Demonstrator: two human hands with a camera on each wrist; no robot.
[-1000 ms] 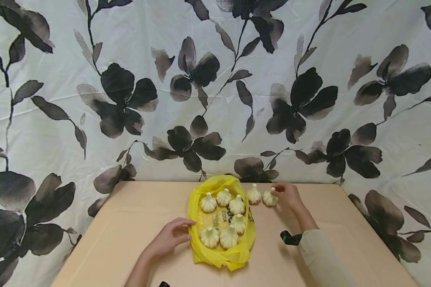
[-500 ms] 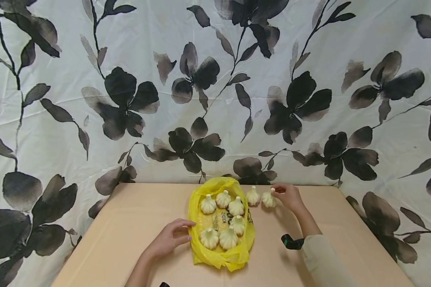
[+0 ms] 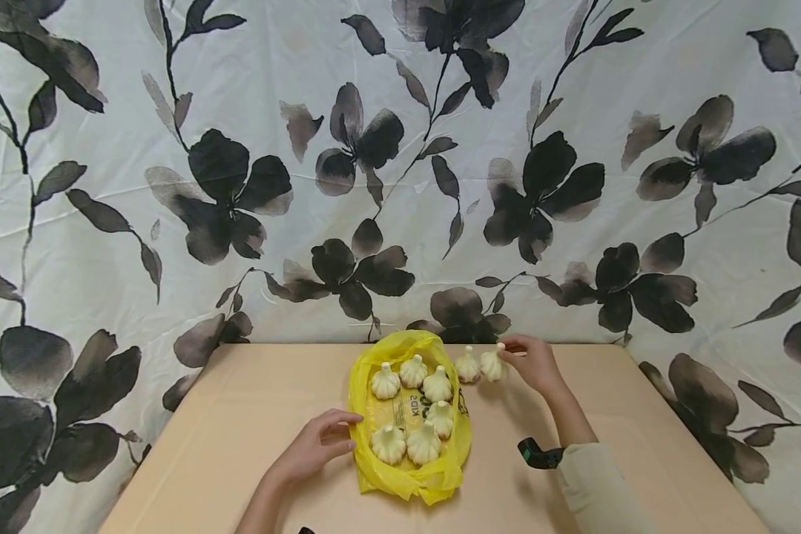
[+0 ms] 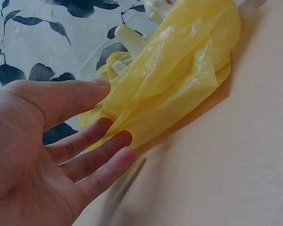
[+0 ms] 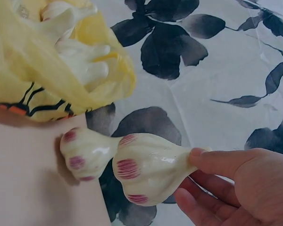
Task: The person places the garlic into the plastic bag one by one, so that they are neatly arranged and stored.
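Note:
With thumb and fingers my right hand (image 3: 532, 363) pinches the stem of a garlic bulb (image 5: 148, 169), cream with purplish streaks. Close beside it, to the left, another garlic bulb (image 3: 467, 365) stands on the table. Several more bulbs (image 3: 424, 443) sit inside an open yellow plastic bag (image 3: 410, 482), in the middle of the table. At the bag's left side, my left hand (image 3: 312, 445) touches the plastic with extended, spread fingers (image 4: 101, 155). In the left wrist view the bag's wall hides most of its contents.
A beige table (image 3: 254, 393) lies under everything, its far edge meeting a white cloth (image 3: 440, 311) printed with dark flowers. A black wrist device (image 3: 539, 454) is near the right sleeve (image 3: 597, 482).
The right hand, holding the garlic bulb by its stem, has shifted slightly left, closer to the neighbouring bulb. The left hand stays at the bag. The head view has tilted a little.

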